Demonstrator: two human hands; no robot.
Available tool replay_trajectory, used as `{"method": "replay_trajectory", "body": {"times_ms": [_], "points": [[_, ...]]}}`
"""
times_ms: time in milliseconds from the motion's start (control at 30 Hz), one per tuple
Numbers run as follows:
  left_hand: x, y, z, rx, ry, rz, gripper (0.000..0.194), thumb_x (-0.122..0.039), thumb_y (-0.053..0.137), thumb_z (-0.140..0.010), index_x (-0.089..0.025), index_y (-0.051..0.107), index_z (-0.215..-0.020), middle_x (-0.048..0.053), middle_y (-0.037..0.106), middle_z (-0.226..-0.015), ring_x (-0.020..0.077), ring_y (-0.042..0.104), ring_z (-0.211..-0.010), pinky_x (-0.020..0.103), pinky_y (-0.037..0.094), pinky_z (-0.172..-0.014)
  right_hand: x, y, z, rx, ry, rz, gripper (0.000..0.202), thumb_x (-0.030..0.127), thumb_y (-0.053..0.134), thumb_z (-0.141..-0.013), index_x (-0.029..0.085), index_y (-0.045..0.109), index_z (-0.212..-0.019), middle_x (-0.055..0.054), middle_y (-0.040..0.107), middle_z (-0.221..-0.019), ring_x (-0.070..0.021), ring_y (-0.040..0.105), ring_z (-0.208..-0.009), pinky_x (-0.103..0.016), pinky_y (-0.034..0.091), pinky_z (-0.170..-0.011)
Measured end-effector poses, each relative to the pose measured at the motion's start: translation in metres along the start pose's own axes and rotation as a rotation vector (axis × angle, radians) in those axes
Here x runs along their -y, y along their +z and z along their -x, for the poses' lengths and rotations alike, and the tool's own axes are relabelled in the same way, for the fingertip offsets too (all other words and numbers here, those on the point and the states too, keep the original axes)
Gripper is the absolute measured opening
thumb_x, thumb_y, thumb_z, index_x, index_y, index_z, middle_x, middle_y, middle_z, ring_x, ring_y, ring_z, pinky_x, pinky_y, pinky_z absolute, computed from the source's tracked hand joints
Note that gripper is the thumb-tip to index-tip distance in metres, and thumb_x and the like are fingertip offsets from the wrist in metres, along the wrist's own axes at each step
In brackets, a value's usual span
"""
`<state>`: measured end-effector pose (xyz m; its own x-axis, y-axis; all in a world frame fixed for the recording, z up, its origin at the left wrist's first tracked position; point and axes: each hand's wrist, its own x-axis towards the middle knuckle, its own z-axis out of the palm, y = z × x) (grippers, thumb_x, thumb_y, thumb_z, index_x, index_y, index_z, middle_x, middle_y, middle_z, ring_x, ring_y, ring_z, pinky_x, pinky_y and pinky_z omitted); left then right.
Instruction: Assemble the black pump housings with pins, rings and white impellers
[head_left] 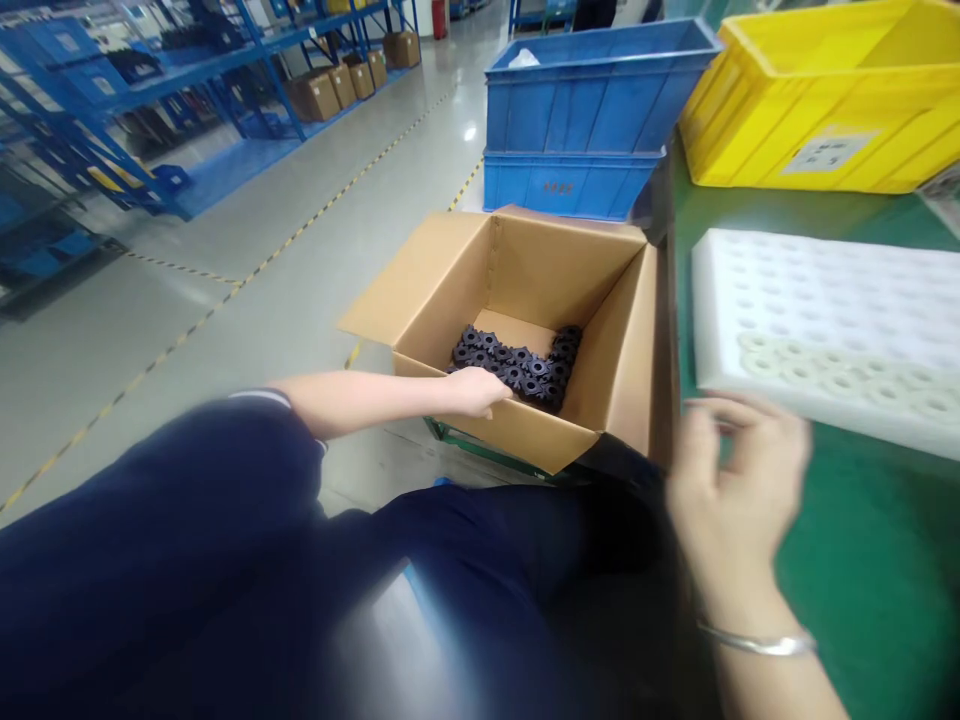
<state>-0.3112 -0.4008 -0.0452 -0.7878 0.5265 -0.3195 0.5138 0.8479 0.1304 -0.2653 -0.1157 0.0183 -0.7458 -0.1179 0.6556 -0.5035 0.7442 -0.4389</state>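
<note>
The left hand (476, 391) is at the near rim of an open cardboard box (525, 432), beside black parts (517, 368) lying inside on its floor; its finger spread cannot be determined. Rightward, the right hand (739, 480), blurred, fingers curled, contents undeterminable, is above a green table (862, 530), near a white foam tray (702, 315) bearing pale rings (838, 384).

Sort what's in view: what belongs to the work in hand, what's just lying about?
Apparently in the job: left hand, right hand, open carton, black parts, white tray.
Seemingly just lying about: blue crates, yellow crate, shelf boxes.
</note>
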Motion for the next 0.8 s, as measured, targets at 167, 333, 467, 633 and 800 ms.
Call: {"method": "replay_trajectory", "body": {"times_ms": [167,333,467,633,800], "points": [[-0.012,0.007,0.007,-0.009,-0.024,0.025,0.022,-0.027,0.075,-0.077,-0.019,0.066,-0.095,0.009,0.074,-0.090,0.0301,0.071,-0.089,0.032,0.050,-0.072,-0.003,0.048,0.007,0.282,-0.038,-0.083,0.025,0.032,0.047,-0.098,0.016,0.057,-0.115,-0.019,0.055,-0.121,-0.0294,0.053,-0.120,-0.048,0.044,-0.101],[-0.019,0.006,0.011,0.025,-0.018,0.065,0.021,-0.029,0.074,-0.078,-0.020,0.064,-0.094,0.009,0.073,-0.088,0.0301,0.071,-0.086,0.031,0.049,-0.069,-0.015,0.069,0.017,0.550,-0.176,0.098,0.025,0.036,0.049,-0.099,0.017,0.063,-0.107,-0.016,0.062,-0.117,-0.0302,0.056,-0.114,-0.050,0.040,-0.100],[-0.014,-0.006,0.009,0.104,0.008,0.159,0.024,-0.037,0.075,-0.078,-0.020,0.065,-0.091,0.007,0.073,-0.086,0.0273,0.070,-0.081,0.028,0.047,-0.065,-0.018,0.070,0.023,0.713,-0.304,0.091,0.037,0.048,0.061,-0.092,0.014,0.062,-0.107,-0.012,0.067,-0.100,-0.0281,0.060,-0.104,-0.050,0.036,-0.106],[0.036,-0.034,-0.024,0.216,0.032,0.348,0.043,-0.060,0.048,-0.093,-0.023,0.070,-0.093,0.000,0.074,-0.087,0.0152,0.068,-0.075,0.020,0.048,-0.066,-0.018,0.069,0.025,0.748,-0.283,0.144,0.042,0.034,0.077,-0.080,0.014,0.057,-0.110,-0.010,0.063,-0.093,-0.0275,0.060,-0.091,-0.046,0.044,-0.094],[0.105,-0.022,-0.101,0.105,-0.211,0.305,0.034,-0.041,0.047,-0.100,-0.016,0.062,-0.117,0.008,0.068,-0.114,0.0193,0.064,-0.101,0.033,0.050,-0.090,-0.021,0.073,0.021,0.781,-0.186,0.143,0.037,0.030,0.083,-0.074,0.017,0.058,-0.098,-0.006,0.060,-0.084,-0.0271,0.059,-0.084,-0.046,0.046,-0.089]]}}
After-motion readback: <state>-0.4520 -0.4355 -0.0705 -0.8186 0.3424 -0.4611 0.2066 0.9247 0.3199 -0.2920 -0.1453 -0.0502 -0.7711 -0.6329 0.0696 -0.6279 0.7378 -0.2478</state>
